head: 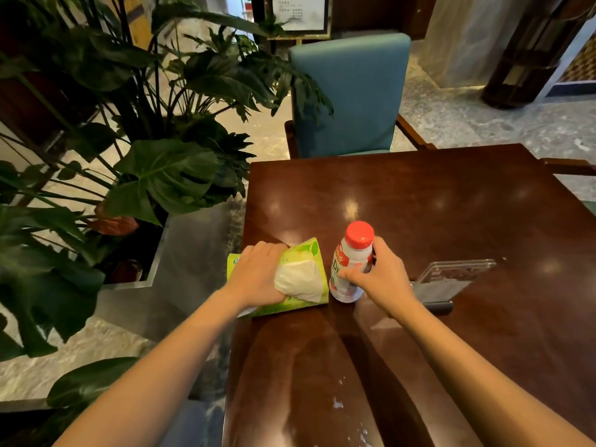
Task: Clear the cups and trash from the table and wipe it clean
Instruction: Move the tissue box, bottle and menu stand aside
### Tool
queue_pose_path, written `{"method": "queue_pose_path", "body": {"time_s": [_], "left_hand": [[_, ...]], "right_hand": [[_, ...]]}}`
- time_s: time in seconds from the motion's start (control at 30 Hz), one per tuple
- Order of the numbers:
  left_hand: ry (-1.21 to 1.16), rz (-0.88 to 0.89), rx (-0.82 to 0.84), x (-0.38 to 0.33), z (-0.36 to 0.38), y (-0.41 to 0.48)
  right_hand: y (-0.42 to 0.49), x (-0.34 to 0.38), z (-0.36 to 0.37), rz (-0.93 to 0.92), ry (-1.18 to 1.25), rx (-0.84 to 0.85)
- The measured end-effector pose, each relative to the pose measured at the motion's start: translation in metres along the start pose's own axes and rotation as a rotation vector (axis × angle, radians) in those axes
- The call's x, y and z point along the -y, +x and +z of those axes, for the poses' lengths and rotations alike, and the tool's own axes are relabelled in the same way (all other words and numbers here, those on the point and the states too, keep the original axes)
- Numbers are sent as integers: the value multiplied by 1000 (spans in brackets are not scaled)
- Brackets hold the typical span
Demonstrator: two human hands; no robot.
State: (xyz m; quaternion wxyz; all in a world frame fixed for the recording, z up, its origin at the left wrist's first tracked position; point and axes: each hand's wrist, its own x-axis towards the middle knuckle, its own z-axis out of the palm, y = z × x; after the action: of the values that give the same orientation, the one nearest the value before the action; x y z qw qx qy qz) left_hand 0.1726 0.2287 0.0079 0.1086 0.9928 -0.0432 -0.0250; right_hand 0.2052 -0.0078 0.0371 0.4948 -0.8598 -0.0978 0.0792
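Gripping trash at the frame's centre, both hands are closing on items.
The right hand (383,279) is wrapping the bottle (351,266), light, smooth, best held mid-body; the left hand (258,275) is pressing the soft tissue pack (306,272) on the table (419,204).

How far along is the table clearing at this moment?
Done: nothing visibly. In hand: left hand presses a white tissue on the green tissue pack; right hand grips the red-capped white plastic bottle. Left: white spill spots on the dark wooden table remain unwiped.
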Motion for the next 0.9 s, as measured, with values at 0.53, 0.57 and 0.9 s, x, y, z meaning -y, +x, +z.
{"method": "queue_pose_path", "body": {"time_s": [0.53, 0.57, 0.9], "left_hand": [[88, -37, 98, 40, -18, 132], [88, -37, 103, 41, -17, 135], [31, -43, 116, 51, 6, 146]], "right_hand": [[125, -2, 23, 86, 51, -207], [129, -4, 24, 96, 49, -207], [143, -17, 33, 128, 40, -201]]}}
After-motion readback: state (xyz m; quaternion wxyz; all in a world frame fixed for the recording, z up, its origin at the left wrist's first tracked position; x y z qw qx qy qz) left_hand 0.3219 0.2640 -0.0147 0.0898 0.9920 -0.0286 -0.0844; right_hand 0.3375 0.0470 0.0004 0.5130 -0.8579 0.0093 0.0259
